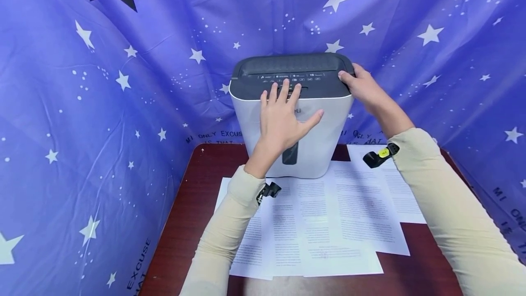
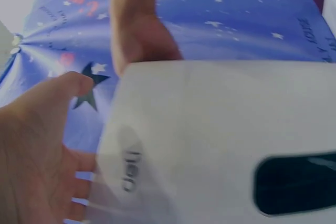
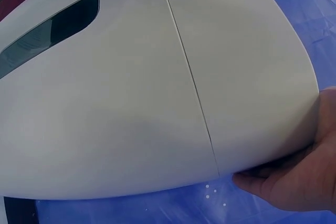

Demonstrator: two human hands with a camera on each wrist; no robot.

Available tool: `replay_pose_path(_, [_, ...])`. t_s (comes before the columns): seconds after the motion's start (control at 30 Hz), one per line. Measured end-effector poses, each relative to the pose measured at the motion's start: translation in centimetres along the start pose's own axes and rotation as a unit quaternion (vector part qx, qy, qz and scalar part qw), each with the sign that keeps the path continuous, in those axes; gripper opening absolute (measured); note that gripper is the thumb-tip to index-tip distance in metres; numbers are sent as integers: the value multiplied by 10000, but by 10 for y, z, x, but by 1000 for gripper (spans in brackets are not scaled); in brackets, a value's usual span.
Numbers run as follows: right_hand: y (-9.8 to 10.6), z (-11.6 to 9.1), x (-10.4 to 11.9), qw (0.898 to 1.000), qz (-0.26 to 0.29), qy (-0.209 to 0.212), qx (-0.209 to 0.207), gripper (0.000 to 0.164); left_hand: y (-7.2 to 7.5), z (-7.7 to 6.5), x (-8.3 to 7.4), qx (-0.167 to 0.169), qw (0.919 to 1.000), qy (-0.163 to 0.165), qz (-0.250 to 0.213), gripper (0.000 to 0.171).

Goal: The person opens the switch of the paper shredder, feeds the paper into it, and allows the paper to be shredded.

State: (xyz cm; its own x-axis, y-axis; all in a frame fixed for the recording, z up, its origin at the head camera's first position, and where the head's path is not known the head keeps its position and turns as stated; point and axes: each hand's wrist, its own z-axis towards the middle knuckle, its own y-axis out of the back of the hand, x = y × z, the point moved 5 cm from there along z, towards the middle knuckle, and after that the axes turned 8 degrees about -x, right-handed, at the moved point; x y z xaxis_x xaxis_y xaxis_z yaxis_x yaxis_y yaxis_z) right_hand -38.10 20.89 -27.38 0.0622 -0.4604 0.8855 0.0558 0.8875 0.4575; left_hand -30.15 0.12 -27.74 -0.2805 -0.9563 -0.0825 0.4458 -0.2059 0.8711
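A paper shredder (image 1: 283, 145) with a light-grey body, a dark top and a dark window on its front stands upright on the table. My left hand (image 1: 281, 121) is in front of its upper part, fingers spread and fairly straight, with the fingertips at the controls on the front of the top. In the left wrist view, the left hand (image 2: 37, 145) is beside the body's top edge near the "deli" lettering. My right hand (image 1: 363, 87) grips the shredder's upper right corner, thumb on the top edge; its other fingers are partly hidden. The right wrist view shows that hand (image 3: 299, 177) against the side.
Several printed paper sheets (image 1: 349, 250) overlap on the dark red table (image 1: 181, 204), in front of the shredder and to its right. A blue star-patterned curtain (image 1: 156, 76) hangs close behind and on both sides.
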Motion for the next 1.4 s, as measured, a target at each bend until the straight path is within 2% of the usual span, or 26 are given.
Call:
replay_pose_path(0.23, [0, 3, 5, 9999, 25, -4, 110, 66, 13, 10, 1, 628, 9979, 173, 43, 88])
replay_pose_path(0.33, [-1, 4, 7, 9999, -5, -43, 123, 65, 16, 14, 1, 953, 9952, 232, 50, 89])
replay_pose_path(0.47, [-1, 4, 8, 9998, -36, -82, 159, 64, 17, 14, 2, 1229, 9921, 232, 57, 90])
replay_pose_path(0.77, [-1, 5, -1, 9994, 4, -225, 255, 67, 15, 13, -2, 1495, 9884, 240, 107, 90])
replay_pose_path(0.87, [2, 4, -2, 9995, 69, -267, 183, 71, 16, 13, -3, 1284, 9914, 268, 34, 96])
replay_pose_path(1.0, [12, 0, 3, 9993, 290, -237, -48, 80, 24, 15, -5, 736, 9967, 244, -245, 103])
replay_pose_path(1.13, [25, -10, 15, 9983, 467, 17, -337, 81, 38, 14, -6, 220, 9985, 72, -504, 97])
replay_pose_path(1.27, [38, -26, 27, 9961, 674, 296, -480, 78, 54, 7, -9, -169, 9969, -167, -749, 94])
replay_pose_path(1.4, [47, -46, 27, 9941, 768, 582, -496, 75, 60, -7, -12, -573, 9890, -504, -1269, 93])
